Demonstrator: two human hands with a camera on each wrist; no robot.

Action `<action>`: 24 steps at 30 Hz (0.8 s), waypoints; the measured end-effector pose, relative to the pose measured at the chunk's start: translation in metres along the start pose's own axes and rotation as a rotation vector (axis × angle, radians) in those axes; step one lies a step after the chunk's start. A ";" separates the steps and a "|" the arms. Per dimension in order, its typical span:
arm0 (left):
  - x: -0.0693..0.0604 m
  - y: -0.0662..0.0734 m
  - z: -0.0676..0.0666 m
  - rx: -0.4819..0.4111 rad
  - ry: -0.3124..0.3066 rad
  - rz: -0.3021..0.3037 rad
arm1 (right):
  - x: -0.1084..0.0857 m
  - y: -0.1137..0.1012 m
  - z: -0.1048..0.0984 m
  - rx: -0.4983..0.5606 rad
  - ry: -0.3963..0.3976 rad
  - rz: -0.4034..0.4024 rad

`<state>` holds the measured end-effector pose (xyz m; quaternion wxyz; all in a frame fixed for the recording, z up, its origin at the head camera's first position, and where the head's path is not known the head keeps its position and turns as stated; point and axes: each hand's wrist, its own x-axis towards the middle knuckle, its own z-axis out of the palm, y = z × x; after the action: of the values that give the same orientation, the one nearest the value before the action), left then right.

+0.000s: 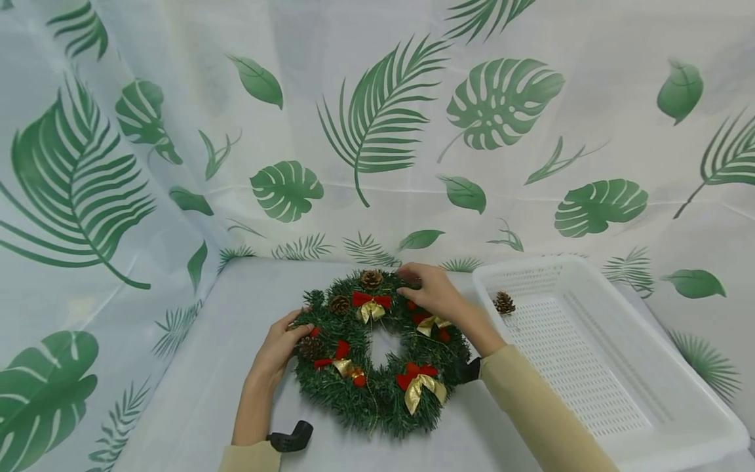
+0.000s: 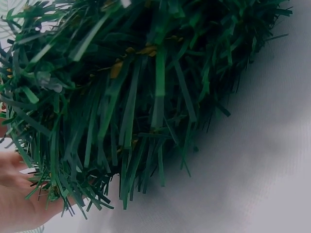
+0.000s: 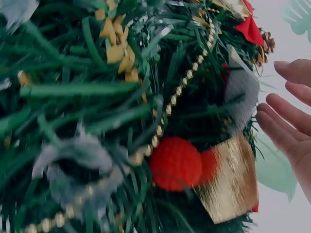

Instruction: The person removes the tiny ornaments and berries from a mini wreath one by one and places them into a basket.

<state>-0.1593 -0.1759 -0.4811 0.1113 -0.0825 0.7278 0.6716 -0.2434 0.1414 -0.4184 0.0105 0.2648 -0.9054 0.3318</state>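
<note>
A bristly green ring of a wreath (image 1: 383, 401), with shiny gold bows (image 1: 420, 387), was before me over the white table (image 1: 206, 387); my left grip (image 1: 280, 342) pinched its left side; my right grip (image 1: 438, 290), loosely spread, was at its far side; rightward, a scaly pinecone (image 1: 504, 303) lay in a slotted plastic basket (image 1: 566, 354); behind hung a leaf-printed sheet (image 1: 407, 210).

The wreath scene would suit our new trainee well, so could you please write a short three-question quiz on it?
1. Which colours are the bows on the wreath?
a) blue and silver
b) red and gold
c) white and purple

2. True or false: a pine cone is inside the white basket.

3. In the head view, which hand is at the wreath's side away from the basket?

Key: 1. b; 2. True; 3. The left hand.
</note>
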 end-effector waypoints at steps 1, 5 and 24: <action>0.000 0.000 0.000 0.001 -0.002 0.000 | 0.001 0.001 0.002 -0.003 -0.003 0.001; 0.001 0.002 0.000 0.006 0.000 0.002 | 0.008 0.001 0.006 -0.013 -0.003 -0.014; -0.001 0.000 0.001 0.007 0.014 0.014 | 0.034 -0.005 0.026 0.029 -0.059 -0.006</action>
<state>-0.1587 -0.1751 -0.4807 0.1020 -0.0817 0.7314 0.6692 -0.2665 0.1067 -0.4289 -0.0190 0.2771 -0.8997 0.3367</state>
